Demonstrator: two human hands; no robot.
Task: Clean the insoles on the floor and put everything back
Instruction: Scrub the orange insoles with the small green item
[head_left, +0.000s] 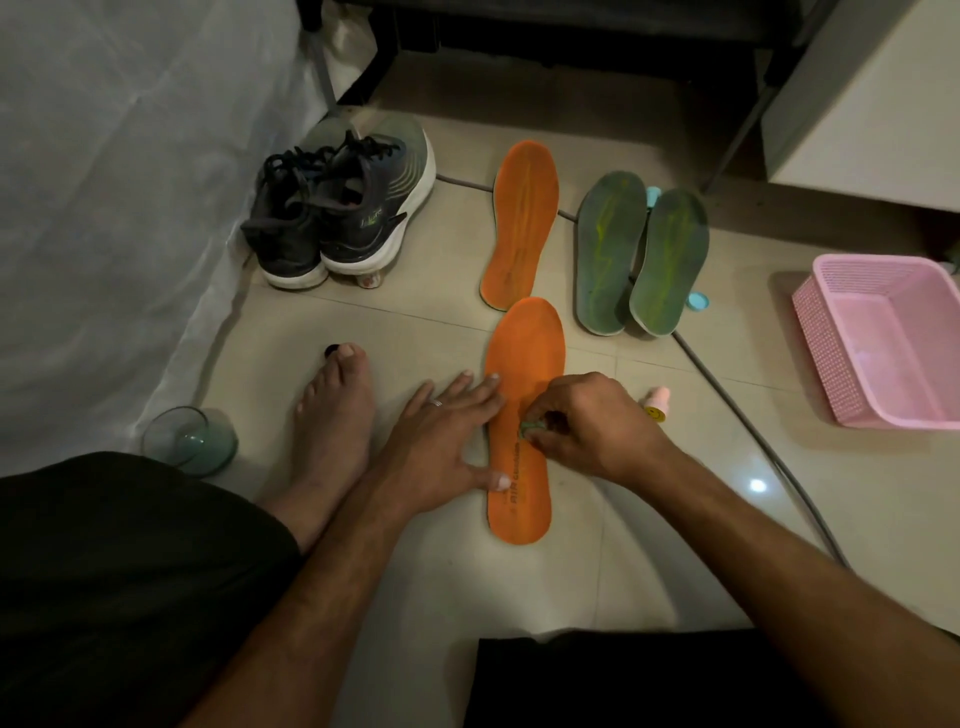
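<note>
Four insoles lay on the floor (426, 597): two orange, two green (641, 254). The left hand (441, 441) pressed flat, fingers straight, on the nearer orange insole (524, 421), while the right hand (587, 423) pinched a small green cloth (530, 427) against it. Two shoes (337, 208) and one pink basket (878, 338) stood nearby.

Glass bowl (189, 440) on tiled floor (675, 519), lower left, beside white sheet (130, 208) — person's bare foot (332, 415) just right of it. Grey cable (753, 426) runs diagonally across tiles. Dark furniture frame (571, 36) at top — white cabinet (872, 88) at upper right.
</note>
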